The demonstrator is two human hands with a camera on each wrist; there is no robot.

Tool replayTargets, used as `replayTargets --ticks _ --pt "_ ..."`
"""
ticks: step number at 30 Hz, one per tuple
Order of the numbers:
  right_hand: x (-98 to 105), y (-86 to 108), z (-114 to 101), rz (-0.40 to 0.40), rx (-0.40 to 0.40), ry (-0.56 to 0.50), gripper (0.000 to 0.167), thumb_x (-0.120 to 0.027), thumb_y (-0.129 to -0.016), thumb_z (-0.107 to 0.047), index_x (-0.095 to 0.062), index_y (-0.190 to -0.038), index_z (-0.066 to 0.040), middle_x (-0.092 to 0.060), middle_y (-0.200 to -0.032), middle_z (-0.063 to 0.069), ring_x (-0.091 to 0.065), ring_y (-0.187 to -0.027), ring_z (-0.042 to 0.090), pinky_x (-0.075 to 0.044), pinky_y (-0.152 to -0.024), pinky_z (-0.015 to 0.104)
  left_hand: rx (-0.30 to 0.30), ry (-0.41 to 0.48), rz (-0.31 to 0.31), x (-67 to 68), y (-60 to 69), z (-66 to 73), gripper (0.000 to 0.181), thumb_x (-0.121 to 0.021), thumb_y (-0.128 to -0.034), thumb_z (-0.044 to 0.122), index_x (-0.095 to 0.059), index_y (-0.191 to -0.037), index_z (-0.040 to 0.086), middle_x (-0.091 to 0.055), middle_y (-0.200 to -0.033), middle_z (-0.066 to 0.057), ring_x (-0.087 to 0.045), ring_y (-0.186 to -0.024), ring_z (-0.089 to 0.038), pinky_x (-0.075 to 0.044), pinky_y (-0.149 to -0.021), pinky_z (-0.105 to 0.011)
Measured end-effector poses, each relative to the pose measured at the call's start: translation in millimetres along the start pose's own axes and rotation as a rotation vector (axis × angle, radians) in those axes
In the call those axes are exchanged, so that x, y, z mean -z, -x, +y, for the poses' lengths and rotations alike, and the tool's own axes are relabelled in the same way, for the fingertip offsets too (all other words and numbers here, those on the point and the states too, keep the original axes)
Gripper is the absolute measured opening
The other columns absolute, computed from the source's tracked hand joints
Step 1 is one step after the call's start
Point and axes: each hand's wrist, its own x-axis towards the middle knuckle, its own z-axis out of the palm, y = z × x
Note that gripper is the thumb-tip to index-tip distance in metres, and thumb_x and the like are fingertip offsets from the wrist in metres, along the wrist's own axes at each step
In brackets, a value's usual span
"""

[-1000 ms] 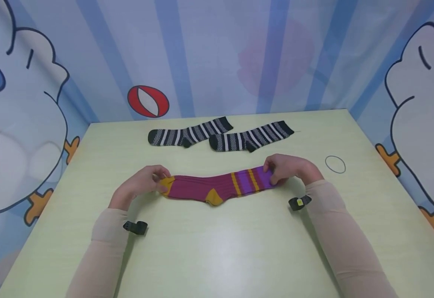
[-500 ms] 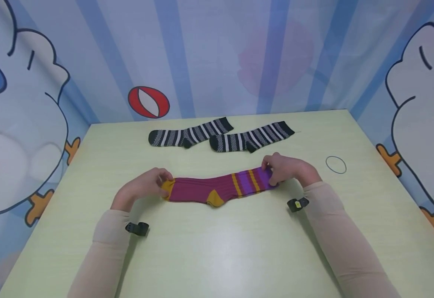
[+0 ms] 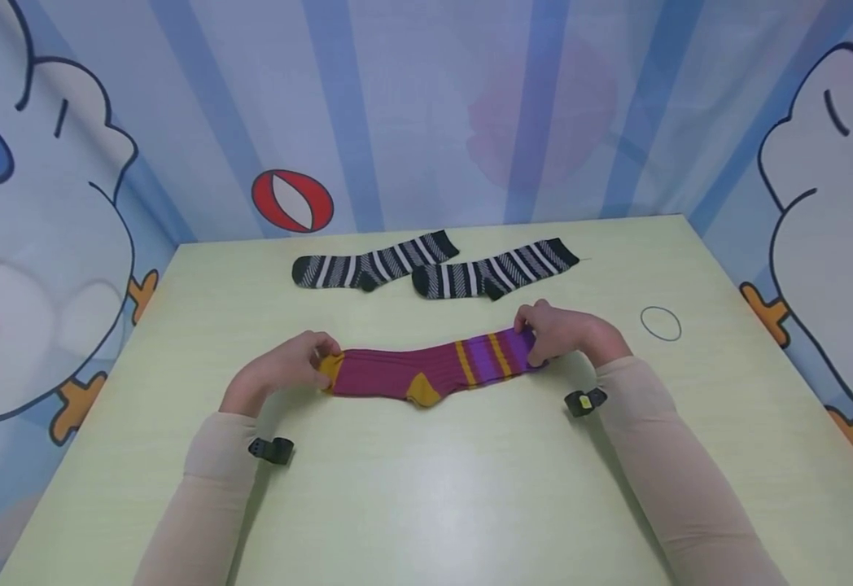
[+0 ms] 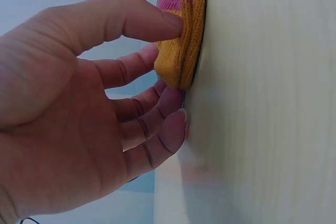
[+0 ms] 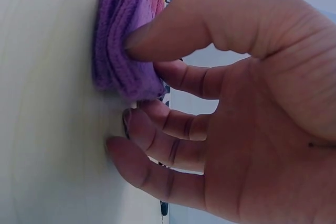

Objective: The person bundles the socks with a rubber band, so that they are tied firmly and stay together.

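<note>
A maroon sock [image 3: 375, 373] with a yellow heel and toe and purple-and-yellow stripes lies flat across the middle of the table. At its toe end my left hand [image 3: 280, 370] holds the yellow tip between thumb and fingers. My right hand [image 3: 562, 334] grips the purple cuff at the other end. Close up in the left wrist view, the yellow toe [image 4: 176, 59] shows stacked knit layers under the thumb. Layers of the purple cuff [image 5: 123, 40] also lie together in the right wrist view; whether these are one sock or two, I cannot tell.
Two black-and-white striped socks, a left one [image 3: 331, 271] and a right one [image 3: 496, 273], lie near the table's back edge, beyond the maroon sock. A dark thin ring outline [image 3: 661, 324] is on the table [image 3: 434, 505] at right. Printed curtains [image 3: 426, 106] stand behind and beside.
My left hand has shifted slightly right and nearer, and my right hand slightly left, both still at the maroon sock's ends. The striped socks have not moved.
</note>
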Motion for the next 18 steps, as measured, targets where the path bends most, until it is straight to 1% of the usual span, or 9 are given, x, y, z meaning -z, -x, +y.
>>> replayTargets --ticks 7,11,18 --pt "-0.7 -2.0 2.5 0.006 -0.001 0.013 0.051 -0.073 -0.076 -0.007 -0.052 -0.122 -0.006 -0.045 -0.116 0.017 -0.050 -0.103 0.032 -0.046 -0.084 0.040 0.000 -0.002 0.020 -1.0 -1.2 1.7 0.042 -0.071 -0.0818 -0.004 -0.057 -0.121 -0.003 -0.059 -0.112 -0.015 -0.054 -0.100 -0.030 -0.048 -0.086 -0.038" --pt "-0.9 -2.9 3.4 0.008 -0.003 0.022 0.050 -0.073 -0.077 -0.008 -0.052 -0.122 -0.007 -0.045 -0.116 0.017 -0.050 -0.103 0.032 -0.046 -0.084 0.040 0.010 -0.016 0.036 -0.9 -3.2 2.8 0.044 -0.072 -0.0812 -0.003 -0.057 -0.122 -0.004 -0.060 -0.113 -0.016 -0.053 -0.100 -0.030 -0.047 -0.086 -0.038" --pt "-0.6 -2.6 3.6 0.007 0.002 0.027 0.051 -0.073 -0.076 -0.008 -0.052 -0.122 -0.007 -0.045 -0.117 0.016 -0.050 -0.103 0.031 -0.046 -0.084 0.041 0.023 -0.036 0.043 -0.9 -5.9 3.1 0.044 -0.073 -0.0806 -0.002 -0.058 -0.122 -0.003 -0.060 -0.113 -0.016 -0.053 -0.100 -0.029 -0.046 -0.087 -0.039"
